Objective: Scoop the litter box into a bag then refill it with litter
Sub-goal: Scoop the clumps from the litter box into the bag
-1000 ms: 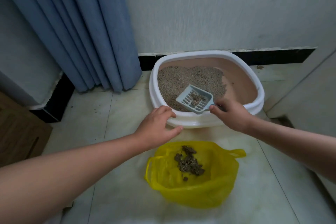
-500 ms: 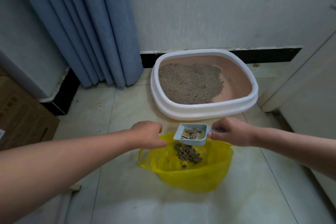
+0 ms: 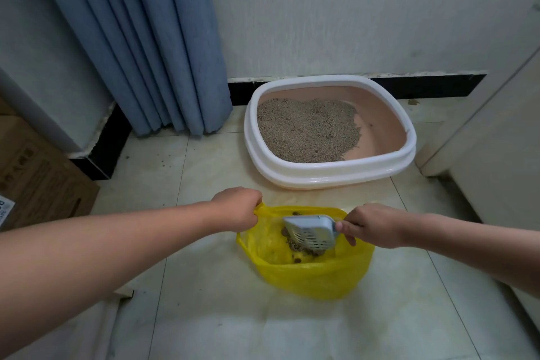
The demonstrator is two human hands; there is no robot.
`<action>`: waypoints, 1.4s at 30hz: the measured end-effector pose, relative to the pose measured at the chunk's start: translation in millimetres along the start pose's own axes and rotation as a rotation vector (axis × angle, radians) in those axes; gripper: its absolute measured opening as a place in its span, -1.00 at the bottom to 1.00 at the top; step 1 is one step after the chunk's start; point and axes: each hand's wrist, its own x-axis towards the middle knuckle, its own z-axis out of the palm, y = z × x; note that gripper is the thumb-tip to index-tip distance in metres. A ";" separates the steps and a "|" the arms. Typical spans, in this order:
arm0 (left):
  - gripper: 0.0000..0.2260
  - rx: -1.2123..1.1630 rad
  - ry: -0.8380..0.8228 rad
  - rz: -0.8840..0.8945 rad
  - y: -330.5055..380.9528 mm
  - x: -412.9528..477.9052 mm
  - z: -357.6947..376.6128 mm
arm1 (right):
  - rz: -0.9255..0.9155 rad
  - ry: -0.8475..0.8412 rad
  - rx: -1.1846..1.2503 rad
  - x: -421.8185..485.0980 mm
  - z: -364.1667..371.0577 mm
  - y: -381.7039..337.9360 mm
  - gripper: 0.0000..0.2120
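My left hand point(image 3: 238, 207) clenched the crinkled yellow plastic bag point(image 3: 309, 278) at its rim while my right hand point(image 3: 371, 225) gripped the slotted grey-blue scoop point(image 3: 311, 232), tipped over dark clumps inside (near me, on glossy tile). Beyond, the oval white-rimmed litter box point(image 3: 330, 175) held grainy litter point(image 3: 306, 131).

- The bag point(image 3: 309, 278) is made of thin, translucent plastic, crinkled.
- The scoop point(image 3: 309, 232) is moulded in matt plastic.
- The litter box point(image 3: 330, 172) is formed of smooth, faintly glossy plastic.
- The litter point(image 3: 306, 131) is seen as coarse, dull grains.
- The curtain point(image 3: 131, 38) is woven of matt cloth.
- The floor point(image 3: 204, 316) is laid with glossy tiles.
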 end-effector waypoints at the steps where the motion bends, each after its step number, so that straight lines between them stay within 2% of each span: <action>1: -0.73 -0.004 0.008 0.002 -0.6 0.2 -0.1 | 0.014 -0.002 0.016 1.6 0.5 -0.2 -0.50; 9: -0.73 0.012 0.023 0.017 -4.4 -0.2 3.9 | 0.045 0.027 0.170 10.5 1.7 6.4 -0.42; 17: -0.73 -0.005 0.070 0.038 -6.6 -1.1 3.0 | 0.023 0.126 0.040 7.7 -0.1 9.4 -0.51; 25: -0.84 -0.086 0.191 0.083 -2.2 -3.9 1.5 | -0.033 0.219 0.035 9.8 -1.1 16.2 -0.46; 29: -0.73 -0.117 0.224 0.062 0.2 -4.3 2.6 | -0.035 0.255 0.033 10.6 -3.1 21.3 -0.40; 33: -0.70 -0.152 0.272 0.058 4.0 -6.6 1.3 | -0.065 0.328 0.110 11.9 -5.7 26.3 -0.50; 38: -0.71 -0.216 0.318 0.039 9.2 -6.1 -3.9 | -0.059 0.391 0.185 14.8 -6.4 31.7 -0.44; 42: -0.72 -0.270 0.351 -0.029 10.9 -2.0 -10.0 | -0.086 0.432 0.195 15.6 -9.6 31.2 -0.57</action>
